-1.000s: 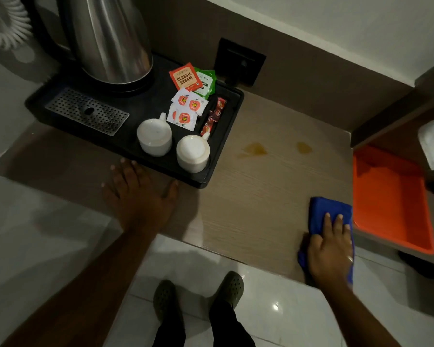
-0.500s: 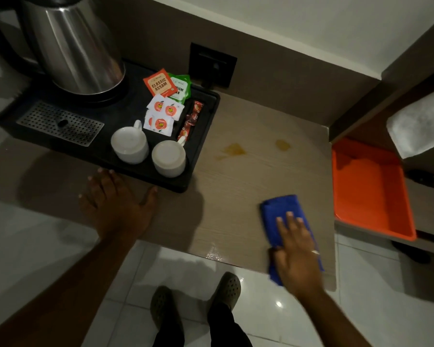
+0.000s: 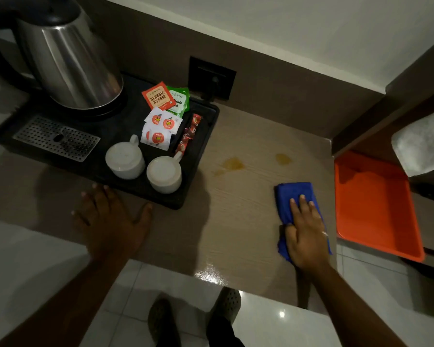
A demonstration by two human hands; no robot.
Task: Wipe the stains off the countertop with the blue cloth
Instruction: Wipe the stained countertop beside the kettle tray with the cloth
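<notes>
The blue cloth (image 3: 293,196) lies flat on the wooden countertop (image 3: 241,221) near its right side. My right hand (image 3: 305,236) presses down on the cloth, fingers spread over it. Two yellow-brown stains mark the countertop beyond the cloth: a larger stain (image 3: 233,163) with a small smear to its left, and a smaller stain (image 3: 283,159) to the right. Both stains are apart from the cloth. My left hand (image 3: 110,221) rests flat on the countertop, fingers spread, just in front of the black tray.
A black tray (image 3: 201,166) at the left holds a steel kettle (image 3: 68,63), two white cups (image 3: 125,157), tea sachets (image 3: 158,96) and a drip grate. An orange tray (image 3: 376,209) sits lower at the right. A dark wall socket (image 3: 212,78) is behind. My feet stand on the tiled floor below.
My right hand slid the blue cloth from the countertop's right front edge inward and farther from me, toward the stains. My left hand stayed pressed on the countertop.
</notes>
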